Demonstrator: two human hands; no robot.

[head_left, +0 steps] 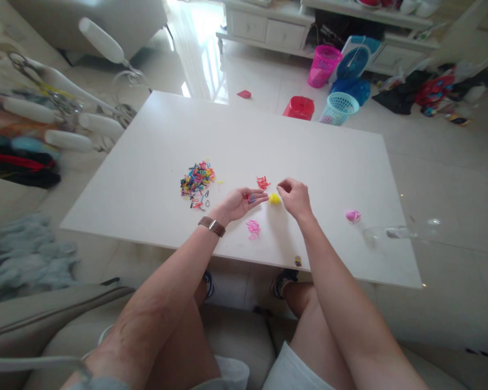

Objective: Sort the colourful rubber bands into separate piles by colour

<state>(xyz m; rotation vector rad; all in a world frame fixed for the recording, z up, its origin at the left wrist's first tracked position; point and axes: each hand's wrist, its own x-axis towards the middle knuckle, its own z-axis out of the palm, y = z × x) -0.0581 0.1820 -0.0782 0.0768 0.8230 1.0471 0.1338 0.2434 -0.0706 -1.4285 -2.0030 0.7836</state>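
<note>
Left of the bright-yellow pile of small pieces (274,199) on the white rectangular worktop (146,162), the left hand (238,203) lies palm-up, its grip loose under tiny coloured pieces (251,199); cupping it level should prevent spills. Right of that pile, the right hand (296,197) looks narrowly pinched; whether around anything, I can't tell. Light fingertips suit such bits.

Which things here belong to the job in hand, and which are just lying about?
Apparently in use:
mixed-colour pile
red pile
yellow pile
pink pile
small pieces in the left hand

Probably just lying about:
pink-purple object
small figure
magenta basket
turquoise basket
</note>
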